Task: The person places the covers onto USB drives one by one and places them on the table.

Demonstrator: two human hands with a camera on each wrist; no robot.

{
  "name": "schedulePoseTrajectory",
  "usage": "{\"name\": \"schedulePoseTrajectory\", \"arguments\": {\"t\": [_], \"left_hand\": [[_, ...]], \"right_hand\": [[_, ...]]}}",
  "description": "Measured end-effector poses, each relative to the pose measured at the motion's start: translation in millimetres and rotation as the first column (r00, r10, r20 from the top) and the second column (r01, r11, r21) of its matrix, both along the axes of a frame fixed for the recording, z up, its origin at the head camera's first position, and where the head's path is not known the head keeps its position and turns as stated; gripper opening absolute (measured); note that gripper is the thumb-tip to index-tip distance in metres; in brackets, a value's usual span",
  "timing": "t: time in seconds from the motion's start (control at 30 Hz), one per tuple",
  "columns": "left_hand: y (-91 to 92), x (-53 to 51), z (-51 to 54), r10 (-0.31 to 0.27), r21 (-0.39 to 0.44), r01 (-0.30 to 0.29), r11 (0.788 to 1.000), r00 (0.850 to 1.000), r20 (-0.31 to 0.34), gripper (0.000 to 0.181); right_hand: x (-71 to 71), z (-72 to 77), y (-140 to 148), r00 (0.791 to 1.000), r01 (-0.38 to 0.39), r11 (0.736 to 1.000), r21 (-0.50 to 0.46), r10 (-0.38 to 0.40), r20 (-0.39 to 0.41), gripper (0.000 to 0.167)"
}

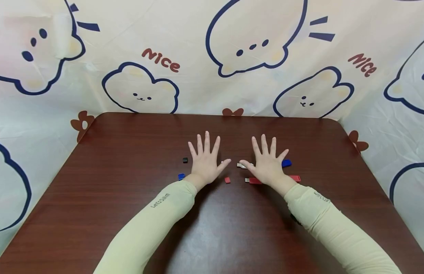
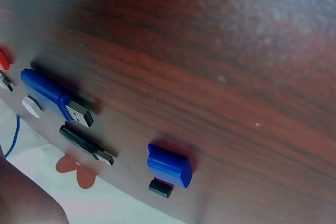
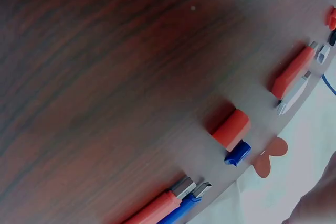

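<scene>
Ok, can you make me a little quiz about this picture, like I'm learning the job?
1. True or false: the left grip has its fingers spread.
2. Head view: what lies just beyond the blue USB cap, farther from the person? A: red USB cap; B: black USB cap; C: white USB stick.
3. Fill in: the lettering on the backdrop reads ____.
Key: 1. True. 2. B. 3. Nice.

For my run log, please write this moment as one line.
left hand: spread, holds nothing; right hand: spread, holds nothing; nearby: red oblong USB stick, small red plastic cap; surface: brown wood-grain table
</scene>
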State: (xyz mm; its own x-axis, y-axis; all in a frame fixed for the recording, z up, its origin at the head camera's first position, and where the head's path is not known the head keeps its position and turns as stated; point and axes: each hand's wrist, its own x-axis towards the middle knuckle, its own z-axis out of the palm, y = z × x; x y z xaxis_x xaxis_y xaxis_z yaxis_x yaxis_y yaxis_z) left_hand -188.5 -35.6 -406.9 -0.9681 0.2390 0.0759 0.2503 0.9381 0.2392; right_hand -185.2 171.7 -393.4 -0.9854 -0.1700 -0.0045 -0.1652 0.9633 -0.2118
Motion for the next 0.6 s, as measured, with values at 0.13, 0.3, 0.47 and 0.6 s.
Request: {"name": "schedulePoseTrajectory", "arguments": {"t": [0.13,0.3,0.47,0.6], "left_hand": [[0.5,0.8,-0.8,-0.015,-0.016,0.016,1.0,1.0,0.026,0.078],[2.6,1.5,-1.6,-0.031,-0.046,0.033,0.998,0.999,0.033,0.075],[4.9,0.9,-2.7,-0.05,-0.078,0.052,0.996,0.998,0.029,0.071],[6.3,-0.4,-2.9,-0.082,-0.109,0.086,0.99,0.996,0.034,0.065]], "right_hand": [[1.1,-2.1,-1.1,1.0,-0.014,1.0,0.018,0.014,0.012,0.089],[1.1,-4.2,-3.1,0.999,-0.033,0.997,0.065,0.031,0.032,0.088],[1.1,-5.8,-3.7,0.997,-0.072,0.993,0.091,0.07,0.027,0.083],[2.0,-4.5,-4.5,0.992,-0.126,0.984,0.126,0.127,0.0,0.078]]}}
